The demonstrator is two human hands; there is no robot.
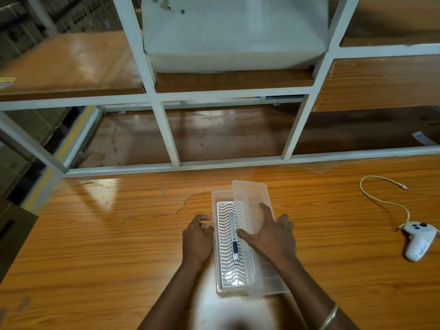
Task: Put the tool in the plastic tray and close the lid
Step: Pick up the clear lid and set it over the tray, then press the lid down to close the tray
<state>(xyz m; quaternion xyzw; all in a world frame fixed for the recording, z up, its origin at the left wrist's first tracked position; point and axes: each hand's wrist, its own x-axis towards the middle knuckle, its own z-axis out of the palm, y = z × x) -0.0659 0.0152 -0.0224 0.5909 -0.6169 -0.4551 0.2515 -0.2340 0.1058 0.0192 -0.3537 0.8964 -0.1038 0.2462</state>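
Note:
A clear plastic tray with a white wavy ribbed insert lies lengthwise on the wooden table, straight in front of me. A slim metal tool with a dark slider lies inside it on the ribs. The translucent lid rests tilted over the tray's right half, leaving the left half uncovered. My right hand lies on the lid, fingers spread across its top and thumb at its left edge. My left hand is curled against the tray's left rim, fingertips touching it.
A white game controller with a yellow cable lies at the right of the wooden table. A white metal shelf frame rises behind the tray, with a large white bag on its upper shelf.

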